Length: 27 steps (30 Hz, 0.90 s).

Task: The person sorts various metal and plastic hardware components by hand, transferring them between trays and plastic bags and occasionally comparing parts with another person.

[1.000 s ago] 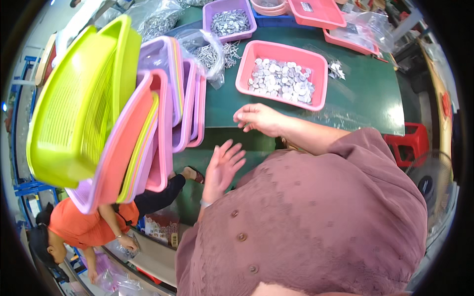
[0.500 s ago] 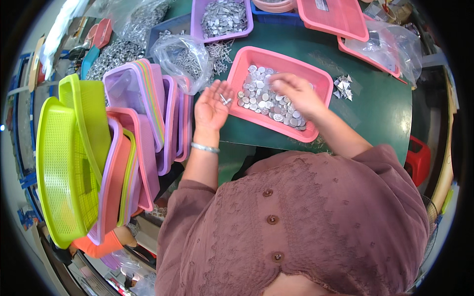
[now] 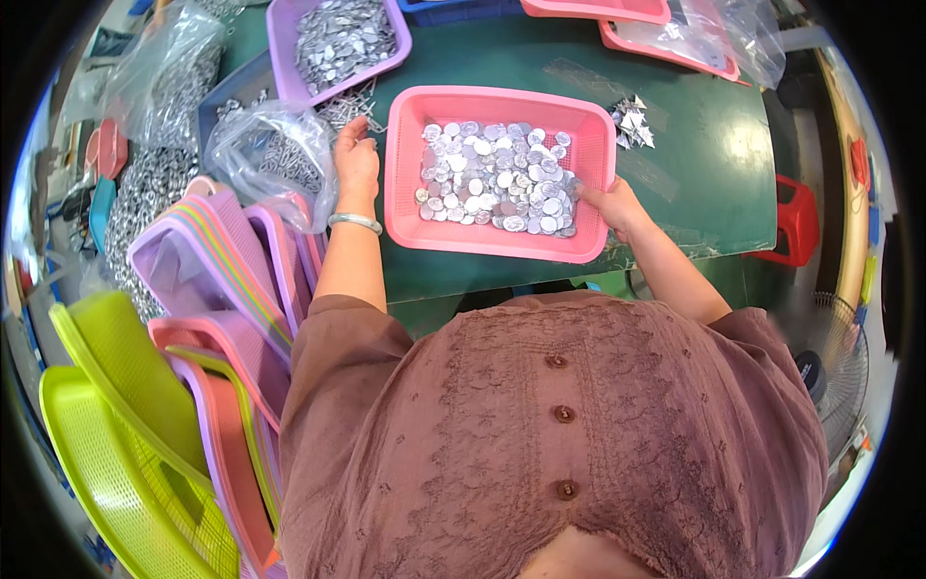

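A pink plastic basket sits on the green table in front of me, its bottom strewn with round silvery metal discs. My right hand grips its right wall, thumb inside over the rim. Off its left side is my left hand, with a bangle on the wrist and the fingers curled; whatever they may hold is hidden. Just beyond those fingers lie loose small metal pins. Next to that hand a clear plastic bag holds more small metal pieces.
A purple basket of metal pieces stands at the far left. Stacked purple and lime-green baskets lean at my left. Thin pointed metal pieces lie right of the pink basket. A red stool stands beyond the table's right edge.
My right hand has gone from above the discs to the basket's right wall. The basket now sits straighter. My left hand, earlier open with small metal pieces on its palm, has curled its fingers.
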{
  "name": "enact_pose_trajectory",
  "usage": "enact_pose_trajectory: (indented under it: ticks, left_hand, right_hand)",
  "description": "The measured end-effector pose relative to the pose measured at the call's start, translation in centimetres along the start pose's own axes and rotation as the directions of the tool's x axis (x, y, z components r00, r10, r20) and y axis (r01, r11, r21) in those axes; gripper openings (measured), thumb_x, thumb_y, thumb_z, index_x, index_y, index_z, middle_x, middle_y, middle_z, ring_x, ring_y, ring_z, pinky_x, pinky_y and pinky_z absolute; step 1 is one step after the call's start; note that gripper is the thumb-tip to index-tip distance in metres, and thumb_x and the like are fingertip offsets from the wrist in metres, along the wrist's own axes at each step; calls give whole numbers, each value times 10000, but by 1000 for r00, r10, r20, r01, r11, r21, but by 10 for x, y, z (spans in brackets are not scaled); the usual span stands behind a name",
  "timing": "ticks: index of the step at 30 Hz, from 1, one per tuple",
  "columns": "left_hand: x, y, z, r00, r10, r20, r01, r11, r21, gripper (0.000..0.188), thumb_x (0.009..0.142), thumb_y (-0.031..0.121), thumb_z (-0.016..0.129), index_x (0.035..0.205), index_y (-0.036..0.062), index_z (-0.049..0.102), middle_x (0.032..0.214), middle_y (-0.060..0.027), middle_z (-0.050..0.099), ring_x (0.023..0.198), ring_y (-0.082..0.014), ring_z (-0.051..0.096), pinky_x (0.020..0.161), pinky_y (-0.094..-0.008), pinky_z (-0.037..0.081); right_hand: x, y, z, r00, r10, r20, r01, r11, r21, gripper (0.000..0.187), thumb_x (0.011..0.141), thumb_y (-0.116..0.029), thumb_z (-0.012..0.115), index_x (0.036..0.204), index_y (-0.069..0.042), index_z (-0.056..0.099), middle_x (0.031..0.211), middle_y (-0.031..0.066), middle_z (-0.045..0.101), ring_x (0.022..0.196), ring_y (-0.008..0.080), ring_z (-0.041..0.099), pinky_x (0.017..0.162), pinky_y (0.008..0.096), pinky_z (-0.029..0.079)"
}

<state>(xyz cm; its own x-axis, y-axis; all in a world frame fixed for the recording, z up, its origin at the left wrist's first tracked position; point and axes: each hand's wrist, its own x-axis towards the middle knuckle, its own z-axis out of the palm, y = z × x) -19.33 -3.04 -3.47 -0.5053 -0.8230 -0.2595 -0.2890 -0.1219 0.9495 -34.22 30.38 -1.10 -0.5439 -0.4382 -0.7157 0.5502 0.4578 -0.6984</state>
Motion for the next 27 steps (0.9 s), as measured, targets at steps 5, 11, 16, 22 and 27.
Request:
enact_pose_trajectory:
  ticks: [5,11,16,22,27]
  left_hand:
    - [12,-19,-5,961,276,4,-254,881,400,303,719,6,466,1009,-16,550,1048,-174,543,992,-290,501,882,-341,370]
    - [29,-3,-11,897,416,147,-393,600,697,423,761,122,519,1157,-4,440,1237,-219,373,1149,-357,352,969,-392,282]
    - [46,-2,-15,906,377,194,-396,590,703,426,800,181,519,1166,-18,430,1212,-214,413,1140,-326,384,954,-376,307]
    - [-20,8,-17,955,-141,261,138,990,29,389,849,160,523,1184,-15,429,1149,-107,497,1030,-154,475,875,-275,380]
    - [-87,-3,-10,874,-310,374,297,950,93,344,816,62,546,1135,-27,452,1065,-97,544,929,-157,525,826,-279,413]
  right_hand:
    - [-1,-3,0,998,42,44,-46,993,110,376,733,72,488,1102,1,478,979,107,588,841,207,584,733,331,477]
    - [-11,8,5,999,-38,30,28,959,281,441,683,136,434,1102,7,479,1002,109,572,869,200,567,750,311,460]
    - [-13,13,2,1000,-23,19,16,954,301,442,676,136,427,1098,13,481,997,108,572,872,198,565,754,306,455]
    - [-13,-5,-5,997,-60,46,51,985,167,351,725,68,469,1073,26,496,967,101,584,818,175,569,722,301,462]
    - [21,-38,-50,936,-300,-182,202,885,-419,291,812,-200,557,1020,4,543,905,99,611,779,207,574,695,306,457]
